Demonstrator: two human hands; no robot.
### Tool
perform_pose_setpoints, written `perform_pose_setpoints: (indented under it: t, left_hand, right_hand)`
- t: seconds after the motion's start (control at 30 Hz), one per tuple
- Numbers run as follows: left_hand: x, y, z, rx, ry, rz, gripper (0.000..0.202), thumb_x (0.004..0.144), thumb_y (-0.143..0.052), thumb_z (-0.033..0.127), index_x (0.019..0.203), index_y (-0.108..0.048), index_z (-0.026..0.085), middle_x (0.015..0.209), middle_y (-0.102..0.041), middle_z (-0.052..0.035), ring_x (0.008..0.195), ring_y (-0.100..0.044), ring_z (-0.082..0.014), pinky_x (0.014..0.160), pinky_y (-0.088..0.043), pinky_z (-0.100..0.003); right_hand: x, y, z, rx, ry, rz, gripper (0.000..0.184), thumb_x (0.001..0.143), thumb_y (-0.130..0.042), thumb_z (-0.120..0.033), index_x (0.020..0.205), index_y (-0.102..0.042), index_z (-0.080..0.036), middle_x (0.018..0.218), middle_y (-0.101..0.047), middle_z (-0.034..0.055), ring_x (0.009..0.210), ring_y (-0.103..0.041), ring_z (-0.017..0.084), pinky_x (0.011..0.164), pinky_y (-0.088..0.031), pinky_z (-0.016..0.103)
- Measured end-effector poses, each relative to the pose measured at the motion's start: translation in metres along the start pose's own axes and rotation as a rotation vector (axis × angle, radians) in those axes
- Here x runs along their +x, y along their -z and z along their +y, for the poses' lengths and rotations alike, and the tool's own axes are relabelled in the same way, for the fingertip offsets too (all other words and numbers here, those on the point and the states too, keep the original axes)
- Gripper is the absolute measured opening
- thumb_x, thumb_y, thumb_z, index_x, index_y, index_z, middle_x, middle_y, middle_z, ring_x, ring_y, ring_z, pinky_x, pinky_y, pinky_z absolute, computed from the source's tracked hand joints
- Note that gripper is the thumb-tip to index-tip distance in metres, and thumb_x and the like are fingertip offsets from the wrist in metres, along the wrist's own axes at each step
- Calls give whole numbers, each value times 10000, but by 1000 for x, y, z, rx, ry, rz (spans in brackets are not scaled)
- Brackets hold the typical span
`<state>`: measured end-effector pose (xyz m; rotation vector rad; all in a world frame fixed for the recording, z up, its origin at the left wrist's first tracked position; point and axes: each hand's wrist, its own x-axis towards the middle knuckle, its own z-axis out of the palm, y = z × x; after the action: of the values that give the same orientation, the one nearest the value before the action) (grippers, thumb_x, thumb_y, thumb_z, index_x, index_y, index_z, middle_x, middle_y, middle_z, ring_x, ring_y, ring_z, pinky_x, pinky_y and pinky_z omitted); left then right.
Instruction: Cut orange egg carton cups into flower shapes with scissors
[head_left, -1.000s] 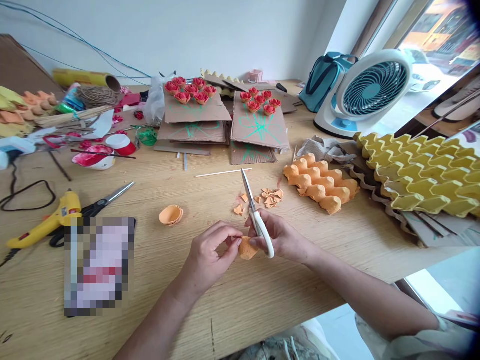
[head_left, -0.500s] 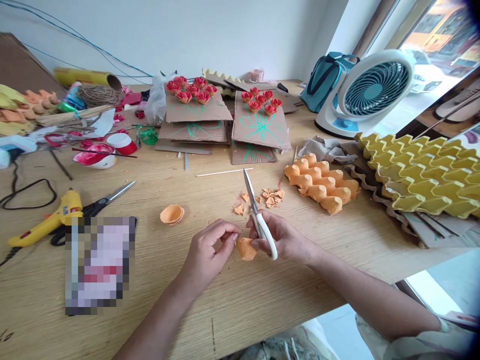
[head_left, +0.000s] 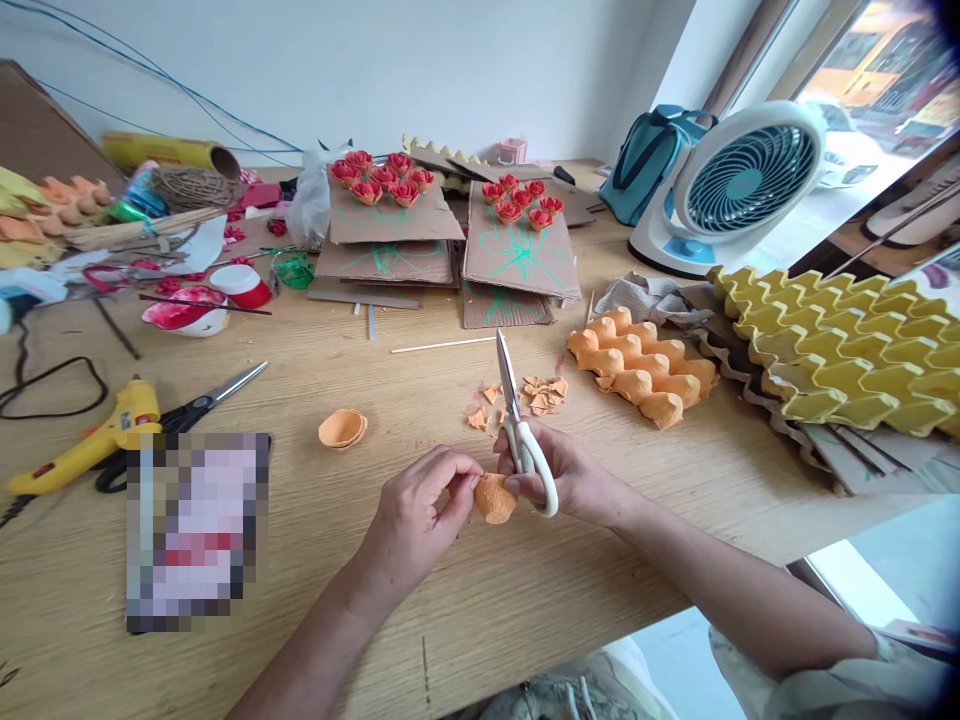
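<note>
Between my two hands is an orange egg-carton cup. Finger and thumb of my left hand pinch its left rim. My right hand holds white-handled scissors, blades closed and pointing away from me, while its thumb also touches the cup's right side. Beyond the hands lie torn orange scraps on the table. To the left, another orange cup, seemingly two nested together, rests on the wood. An orange piece of egg carton lies to the right.
Red paper flowers stand on stacked cardboard at the back. At left are a yellow glue gun, black scissors and a bowl of red paint. Yellow egg trays and a white fan occupy the right side.
My left finger and thumb have closed onto the cup's rim. The cup sits slightly more upright, and the scissors have shifted a little to the right. The view has moved slightly.
</note>
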<state>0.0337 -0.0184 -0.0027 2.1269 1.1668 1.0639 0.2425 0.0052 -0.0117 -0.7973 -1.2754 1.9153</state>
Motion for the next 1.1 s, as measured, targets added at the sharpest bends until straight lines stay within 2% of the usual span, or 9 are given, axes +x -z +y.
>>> perform_pose_setpoints:
  t: [0.13,0.27,0.37,0.47,0.73,0.87,0.97,1.03,1.1]
  left_hand:
    - [0,-3,-2,-48,152,-40,132,908,-538,112,833,-609,195,711,-616,41,630,-557,-89,609,-421,-197]
    - [1,-3,-8,-134,270,4,107,899,-551,153,847,-636,193,726,-628,22,642,-562,-111,616,-440,-219]
    - [2,-2,-9,-202,219,-5,143,931,-553,208,865,-679,191,796,-668,-14,713,-604,-127,656,-461,-233]
    - [2,-2,-6,-216,182,-39,119,922,-581,208,869,-684,180,808,-671,-27,702,-607,-128,640,-463,-236]
    - [0,1,-4,-21,-6,-154,173,912,-486,74,815,-586,176,817,-608,-17,721,-578,-117,651,-443,-228]
    - [0,-1,-6,41,36,-114,162,897,-496,69,806,-564,185,781,-580,0,675,-557,-116,620,-430,-230]
    - [0,-2,-10,28,115,-43,151,889,-537,83,789,-578,189,756,-578,5,651,-551,-119,608,-431,-234]
    - [1,-3,-12,-4,157,-5,125,890,-551,93,866,-632,186,826,-622,-16,671,-571,-123,617,-447,-239]
    - [1,-5,-13,-58,165,9,190,908,-529,101,982,-681,189,936,-668,-50,764,-621,-139,673,-479,-251]
  right_hand:
    - [0,0,-1,-23,23,-22,463,705,-883,-326,992,-542,-202,794,-597,-45,605,-479,65,525,-391,180]
    - [-1,0,-2,-82,43,-37,408,764,-842,-360,1004,-551,-204,813,-594,-36,621,-482,72,546,-406,196]
    - [0,0,-2,-109,21,-15,417,762,-841,-381,1005,-549,-209,817,-594,-35,627,-483,79,551,-405,204]
    - [0,0,1,-135,4,3,439,749,-849,-390,1006,-543,-209,819,-598,-32,647,-498,89,564,-407,211]
    - [-1,-6,2,-165,-27,-13,452,746,-848,-406,986,-525,-201,833,-573,-35,710,-526,101,614,-435,220]
    - [-2,-9,-2,-220,-14,-47,440,743,-846,-418,928,-512,-199,861,-579,-16,762,-536,120,637,-442,233]
    - [-3,-8,-1,-258,1,-40,409,785,-808,-428,973,-522,-206,861,-573,-17,742,-514,117,647,-432,242]
    - [-4,-6,1,-301,38,-6,393,805,-791,-421,1006,-528,-210,843,-570,-22,728,-500,118,664,-430,255]
    - [-4,-3,4,-360,97,37,350,830,-769,-405,1002,-533,-212,846,-574,-15,743,-503,129,691,-438,271]
